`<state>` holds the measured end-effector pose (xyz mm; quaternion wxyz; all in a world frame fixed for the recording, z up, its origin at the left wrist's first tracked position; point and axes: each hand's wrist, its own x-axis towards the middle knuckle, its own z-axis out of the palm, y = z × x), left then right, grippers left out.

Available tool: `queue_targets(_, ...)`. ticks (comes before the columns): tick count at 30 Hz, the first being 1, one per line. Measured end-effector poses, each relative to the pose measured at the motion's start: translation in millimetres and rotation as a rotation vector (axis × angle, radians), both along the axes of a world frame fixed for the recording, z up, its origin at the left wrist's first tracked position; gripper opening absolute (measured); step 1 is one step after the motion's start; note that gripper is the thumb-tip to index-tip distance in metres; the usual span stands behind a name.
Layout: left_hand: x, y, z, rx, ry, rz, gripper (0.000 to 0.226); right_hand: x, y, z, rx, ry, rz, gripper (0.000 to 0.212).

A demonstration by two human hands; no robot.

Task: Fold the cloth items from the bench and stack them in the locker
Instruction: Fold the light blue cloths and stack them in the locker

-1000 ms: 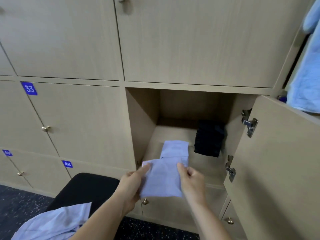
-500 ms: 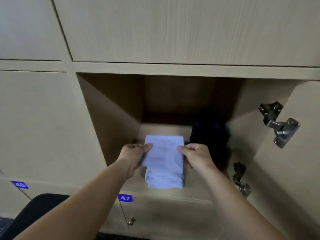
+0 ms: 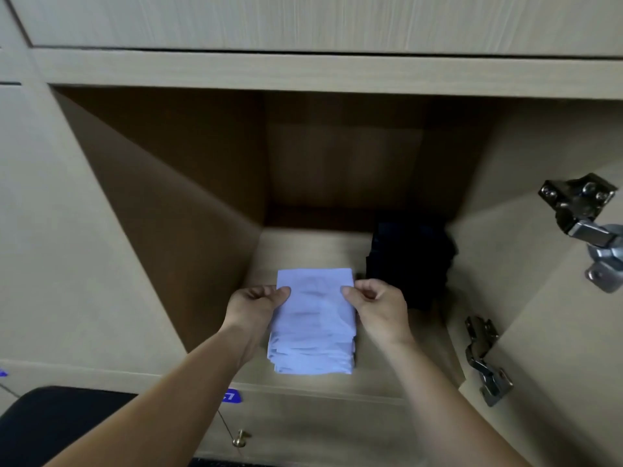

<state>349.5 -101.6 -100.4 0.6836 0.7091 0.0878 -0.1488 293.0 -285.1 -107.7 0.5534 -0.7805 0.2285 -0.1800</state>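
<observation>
Folded cloth stack (image 3: 312,332) in locker (image 3: 168,210), dark pile (image 3: 409,261) behind-right.

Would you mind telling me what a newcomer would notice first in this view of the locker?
The pale blue stack of folded cloth draws the eye first, bright on the floor of the open light-wood locker, near its front. The left hand and right hand pinch its top layer at opposite side edges. To its right sits a dark folded cloth pile, and silver metal hinges gleam at the far right.

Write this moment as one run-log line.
step: stacking | left hand: pinches folded light cloth, left edge | right hand: pinches right edge | cloth: inside locker | dark pile: right of it
</observation>
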Motion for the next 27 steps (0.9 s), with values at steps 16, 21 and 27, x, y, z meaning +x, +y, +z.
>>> queue_targets(16, -8.5, -11.6, -8.1, 0.724, -0.806, -0.430, 0.073, -6.1, 11.4, -14.0, -0.403, 0.016, 0.379, 0.052)
queue_targets(21, -10.9, -9.7, -39.1, 0.698, -0.741, -0.458, 0.082, -6.0, 12.3, -33.0, -0.413, -0.002, 0.341, 0.049)
queue_targets(27, -12.4, -12.3, -57.1, 0.573, -0.713, -0.338, 0.085, -3.9, 18.3, -49.3, -0.318, -0.051, 0.286, 0.047)
